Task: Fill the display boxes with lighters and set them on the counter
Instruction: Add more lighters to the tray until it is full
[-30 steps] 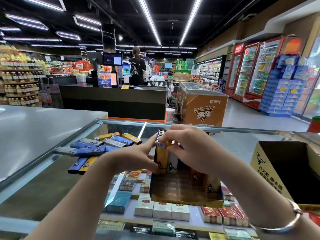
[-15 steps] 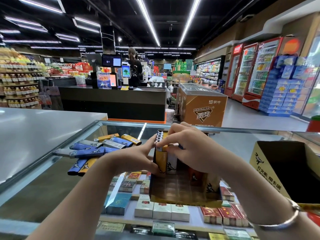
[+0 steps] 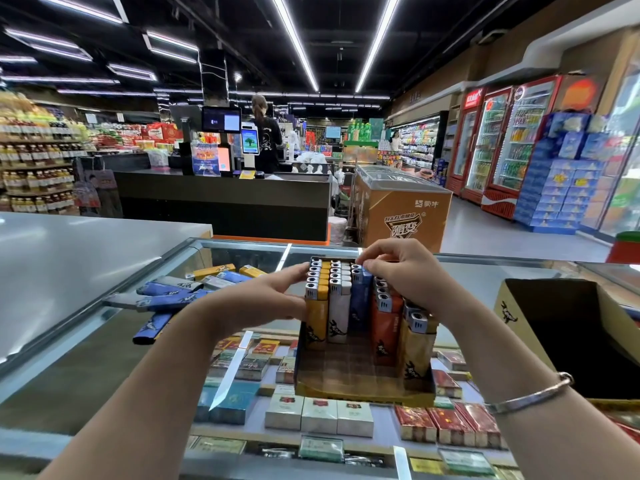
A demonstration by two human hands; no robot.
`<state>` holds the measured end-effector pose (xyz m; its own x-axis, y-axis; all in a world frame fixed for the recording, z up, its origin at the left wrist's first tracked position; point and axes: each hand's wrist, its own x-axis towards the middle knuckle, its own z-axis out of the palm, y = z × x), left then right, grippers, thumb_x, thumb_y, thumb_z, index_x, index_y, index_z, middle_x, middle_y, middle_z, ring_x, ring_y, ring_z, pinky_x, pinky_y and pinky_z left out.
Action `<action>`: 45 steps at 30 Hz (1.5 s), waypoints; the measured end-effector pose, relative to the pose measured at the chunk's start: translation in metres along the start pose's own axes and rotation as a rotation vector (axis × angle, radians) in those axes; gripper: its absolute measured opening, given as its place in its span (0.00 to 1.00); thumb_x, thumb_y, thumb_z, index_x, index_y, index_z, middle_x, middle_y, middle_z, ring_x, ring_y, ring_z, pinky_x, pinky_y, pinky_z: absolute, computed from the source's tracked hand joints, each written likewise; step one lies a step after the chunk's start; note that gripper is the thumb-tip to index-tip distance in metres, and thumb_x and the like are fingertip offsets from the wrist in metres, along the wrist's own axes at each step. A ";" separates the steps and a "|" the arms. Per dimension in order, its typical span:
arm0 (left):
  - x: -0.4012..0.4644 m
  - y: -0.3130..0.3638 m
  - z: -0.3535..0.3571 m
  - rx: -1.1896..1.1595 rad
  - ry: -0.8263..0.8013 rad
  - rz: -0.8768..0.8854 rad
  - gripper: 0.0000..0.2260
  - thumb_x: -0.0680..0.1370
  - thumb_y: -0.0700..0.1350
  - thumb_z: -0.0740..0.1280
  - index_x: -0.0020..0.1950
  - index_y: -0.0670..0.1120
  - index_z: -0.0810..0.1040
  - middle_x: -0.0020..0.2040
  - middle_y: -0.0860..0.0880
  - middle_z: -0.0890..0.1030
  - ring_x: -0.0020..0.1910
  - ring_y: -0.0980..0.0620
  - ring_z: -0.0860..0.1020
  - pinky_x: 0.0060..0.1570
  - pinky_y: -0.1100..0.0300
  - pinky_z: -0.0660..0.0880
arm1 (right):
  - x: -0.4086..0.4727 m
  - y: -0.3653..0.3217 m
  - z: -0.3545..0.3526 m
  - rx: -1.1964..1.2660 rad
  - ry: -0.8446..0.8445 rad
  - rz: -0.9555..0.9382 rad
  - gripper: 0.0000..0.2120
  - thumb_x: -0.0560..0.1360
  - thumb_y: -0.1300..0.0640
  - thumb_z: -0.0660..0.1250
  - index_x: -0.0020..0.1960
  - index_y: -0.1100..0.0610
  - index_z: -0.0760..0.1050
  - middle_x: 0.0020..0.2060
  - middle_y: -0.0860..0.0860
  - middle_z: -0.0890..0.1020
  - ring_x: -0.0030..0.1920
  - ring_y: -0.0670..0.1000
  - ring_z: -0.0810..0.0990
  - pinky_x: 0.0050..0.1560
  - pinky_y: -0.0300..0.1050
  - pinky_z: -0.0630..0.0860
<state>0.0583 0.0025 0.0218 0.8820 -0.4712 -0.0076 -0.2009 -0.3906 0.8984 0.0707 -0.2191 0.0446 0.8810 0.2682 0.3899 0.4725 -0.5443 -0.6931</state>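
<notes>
A display box (image 3: pixel 363 386) stands on the glass counter (image 3: pixel 79 358), in the middle, close to the person. Inside it, lighters (image 3: pixel 337 306) stand upright in rows: yellow at the left, then white, blue, orange, and yellow again at the right front. The front part of the box floor is bare.

The left hand (image 3: pixel 256 303) lies against the left side of the yellow row, its fingers stretched out and flat on the lighters, not curled around any of them. The right hand (image 3: pixel 405 275) is over the back of the rows. Its fingers are bent, and the fingertips (image 3: pixel 363 265) touch the top of a blue lighter at the back; whether they pinch it or only press on it, I cannot tell. A bracelet (image 3: pixel 530 396) is on the right wrist.

To the left of the box, loose lighters (image 3: pixel 173 292) lie in a pile on the glass, blue, grey and yellow, just beyond the left hand. To the right stands a second box (image 3: pixel 512 317), open and dark inside, apart from the first. Under the glass, cigarette packs (image 3: pixel 318 414) lie in rows.

Behind the counter are a checkout desk (image 3: pixel 221 202) with a screen (image 3: pixel 221 120), a person (image 3: pixel 265 136) standing at it, a freezer (image 3: pixel 401 209), and drink fridges (image 3: pixel 502 143) along the right wall.
</notes>
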 end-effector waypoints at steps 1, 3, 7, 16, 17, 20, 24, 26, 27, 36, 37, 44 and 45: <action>-0.001 0.001 -0.003 0.015 0.068 0.028 0.30 0.74 0.34 0.65 0.72 0.54 0.61 0.63 0.57 0.71 0.58 0.60 0.73 0.50 0.67 0.73 | 0.000 0.000 0.000 0.035 0.005 0.014 0.08 0.75 0.61 0.65 0.41 0.52 0.80 0.38 0.59 0.81 0.36 0.52 0.76 0.39 0.42 0.74; -0.002 0.002 -0.009 0.048 0.269 0.099 0.29 0.73 0.30 0.60 0.72 0.48 0.62 0.66 0.52 0.70 0.63 0.56 0.70 0.48 0.68 0.71 | 0.001 0.001 0.001 0.055 0.015 0.024 0.08 0.76 0.61 0.65 0.41 0.53 0.80 0.40 0.61 0.82 0.38 0.55 0.77 0.40 0.43 0.76; -0.009 -0.017 -0.024 0.333 0.721 0.070 0.24 0.73 0.32 0.60 0.68 0.47 0.68 0.62 0.44 0.74 0.44 0.55 0.77 0.35 0.66 0.72 | 0.001 0.001 0.002 0.031 0.019 0.020 0.08 0.76 0.61 0.64 0.41 0.53 0.80 0.39 0.59 0.82 0.38 0.52 0.77 0.38 0.37 0.75; -0.024 -0.066 -0.065 0.832 0.669 -0.730 0.24 0.78 0.61 0.53 0.70 0.51 0.66 0.69 0.42 0.67 0.69 0.38 0.62 0.66 0.40 0.59 | 0.000 0.001 0.001 0.030 0.015 0.017 0.08 0.76 0.61 0.64 0.41 0.54 0.79 0.33 0.49 0.80 0.32 0.44 0.75 0.34 0.33 0.71; -0.026 -0.067 -0.063 0.825 0.660 -0.716 0.23 0.78 0.61 0.52 0.66 0.50 0.69 0.66 0.42 0.71 0.66 0.38 0.66 0.65 0.43 0.63 | 0.000 0.001 0.001 0.029 0.017 0.015 0.08 0.76 0.61 0.64 0.41 0.54 0.79 0.34 0.50 0.80 0.34 0.45 0.76 0.36 0.35 0.72; -0.031 -0.061 -0.054 0.812 0.685 -0.616 0.17 0.80 0.55 0.53 0.48 0.45 0.75 0.52 0.42 0.77 0.53 0.42 0.74 0.54 0.52 0.70 | 0.001 0.000 0.001 0.018 0.024 0.010 0.07 0.76 0.61 0.64 0.41 0.54 0.79 0.35 0.51 0.80 0.34 0.46 0.76 0.36 0.34 0.73; -0.034 -0.049 -0.045 0.696 0.760 -0.458 0.06 0.75 0.40 0.62 0.41 0.46 0.77 0.38 0.46 0.77 0.35 0.50 0.74 0.29 0.62 0.66 | 0.000 0.000 0.002 0.021 0.024 0.002 0.09 0.76 0.61 0.64 0.40 0.52 0.79 0.35 0.50 0.80 0.34 0.43 0.76 0.32 0.29 0.72; -0.036 -0.048 -0.041 0.530 0.762 -0.397 0.07 0.73 0.36 0.63 0.46 0.48 0.76 0.38 0.50 0.74 0.34 0.55 0.72 0.27 0.62 0.64 | 0.001 0.001 0.002 0.013 0.027 -0.001 0.09 0.76 0.61 0.64 0.39 0.52 0.79 0.34 0.48 0.79 0.33 0.42 0.75 0.33 0.32 0.71; -0.036 -0.049 -0.040 0.470 0.766 -0.378 0.09 0.73 0.36 0.63 0.50 0.47 0.75 0.40 0.49 0.73 0.35 0.55 0.72 0.28 0.62 0.65 | 0.001 0.001 0.002 0.010 0.026 -0.002 0.09 0.76 0.60 0.64 0.40 0.52 0.79 0.34 0.48 0.79 0.34 0.42 0.75 0.34 0.34 0.70; -0.042 -0.055 -0.027 0.960 0.676 -0.774 0.37 0.73 0.67 0.58 0.75 0.51 0.49 0.73 0.41 0.54 0.70 0.36 0.57 0.63 0.44 0.64 | 0.000 0.000 0.002 0.025 0.017 0.002 0.07 0.76 0.60 0.64 0.42 0.54 0.79 0.40 0.50 0.80 0.42 0.46 0.77 0.39 0.37 0.71; -0.043 -0.057 -0.028 0.929 0.665 -0.794 0.37 0.73 0.67 0.58 0.75 0.52 0.49 0.73 0.42 0.53 0.70 0.35 0.56 0.64 0.43 0.63 | 0.000 0.000 0.002 0.028 0.017 0.003 0.08 0.76 0.61 0.64 0.42 0.54 0.79 0.39 0.50 0.80 0.41 0.46 0.77 0.39 0.37 0.71; -0.049 -0.048 -0.027 0.818 0.672 -0.777 0.28 0.75 0.53 0.63 0.69 0.43 0.59 0.67 0.37 0.60 0.59 0.37 0.70 0.47 0.53 0.70 | -0.001 0.000 0.001 0.031 0.014 -0.012 0.09 0.76 0.61 0.64 0.39 0.52 0.79 0.33 0.46 0.78 0.35 0.42 0.74 0.36 0.35 0.68; -0.050 -0.045 -0.027 0.806 0.659 -0.763 0.26 0.75 0.51 0.63 0.68 0.41 0.60 0.64 0.38 0.65 0.55 0.40 0.73 0.43 0.55 0.70 | -0.001 0.000 0.001 0.031 0.013 -0.013 0.09 0.76 0.61 0.64 0.39 0.52 0.78 0.33 0.46 0.78 0.35 0.42 0.75 0.37 0.35 0.68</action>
<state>0.0352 0.0650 -0.0068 0.8833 0.4681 0.0257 0.4485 -0.8598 0.2441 0.0701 -0.2183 0.0433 0.8744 0.2648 0.4066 0.4847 -0.5160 -0.7063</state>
